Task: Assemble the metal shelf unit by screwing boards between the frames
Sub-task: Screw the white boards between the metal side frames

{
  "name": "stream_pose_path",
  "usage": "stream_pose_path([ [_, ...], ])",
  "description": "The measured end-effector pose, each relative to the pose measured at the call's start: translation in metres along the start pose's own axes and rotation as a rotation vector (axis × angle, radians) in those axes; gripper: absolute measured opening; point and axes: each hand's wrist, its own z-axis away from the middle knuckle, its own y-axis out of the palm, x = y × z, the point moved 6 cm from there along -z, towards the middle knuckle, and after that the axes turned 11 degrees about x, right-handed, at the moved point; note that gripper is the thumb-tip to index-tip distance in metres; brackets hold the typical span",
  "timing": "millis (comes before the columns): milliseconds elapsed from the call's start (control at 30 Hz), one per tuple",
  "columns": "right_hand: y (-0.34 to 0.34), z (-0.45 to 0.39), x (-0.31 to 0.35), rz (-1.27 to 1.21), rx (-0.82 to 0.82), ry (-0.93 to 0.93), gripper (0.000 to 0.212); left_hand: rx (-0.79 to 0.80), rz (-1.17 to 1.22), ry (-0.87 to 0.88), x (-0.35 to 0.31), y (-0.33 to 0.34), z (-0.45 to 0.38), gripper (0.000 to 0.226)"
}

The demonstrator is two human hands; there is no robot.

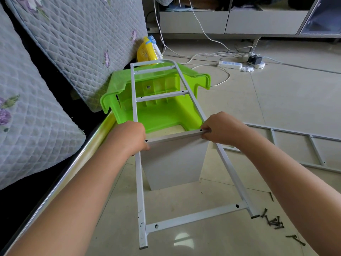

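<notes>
A grey metal frame (pixel 139 182), ladder-shaped with cross rungs, is lying tilted over the tiled floor (pixel 276 100), its far rounded end resting on an overturned green plastic stool (pixel 158 115) and its near feet touching the floor at the lower middle of the view. A grey board (pixel 173 159) is hanging down beneath the frame's middle rung, its top edge lying flush along that rung.

The left hand (pixel 129 137) is gripping the frame's left rail where the rung meets it, fingers curled round the rail and the board's corner. The right hand (pixel 219 130) is pinching something small and dark at the rung's right end, just beside a screw hole; whether it is a screw I cannot tell.

A second frame (pixel 295 145) is lying flat on the floor to the right, well apart from the hands. A scatter of dark screws (pixel 275 221) is lying on the floor near the first frame's right foot. A white power strip (pixel 230 64) with cables is sitting toward the far edge of the floor, near a low cabinet (pixel 239 21). A quilted mattress (pixel 73 43) is leaning along the left side, with a yellow fan (pixel 145 50) beside it.
</notes>
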Motion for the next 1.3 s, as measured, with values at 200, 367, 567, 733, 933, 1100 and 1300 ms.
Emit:
stream_pose_path([
  [200, -0.001, 0.010, -0.015, -0.272, -0.033, -0.063, 0.029, 0.006, 0.062, -0.043, 0.004, 0.003, 0.003, 0.040],
  [367, 0.001, 0.012, -0.027, -0.482, -0.136, -0.026, 0.025, -0.079, -0.080, -0.098, -0.009, -0.001, 0.014, 0.046],
  [567, 0.006, 0.013, -0.036, -0.693, -0.142, 0.015, 0.042, -0.208, 0.040, 0.167, -0.059, 0.003, 0.009, 0.049],
  [733, 0.023, 0.013, -0.049, -1.080, -0.077, -0.007, 0.041, -0.227, 0.092, 0.323, -0.095, 0.009, 0.001, 0.038],
  [933, 0.034, 0.017, -0.064, -1.108, -0.036, 0.020, 0.032, -0.260, 0.110, 0.315, -0.102, 0.009, -0.008, 0.047],
  [1100, 0.044, 0.028, -0.096, -0.971, -0.013, 0.143, 0.031, -0.271, 0.179, 0.250, -0.113, 0.003, -0.009, 0.057],
  [1300, 0.124, 0.036, -0.151, -0.743, 0.200, 0.400, 0.026, -0.226, 0.167, 0.114, -0.142, 0.002, -0.015, 0.061],
])
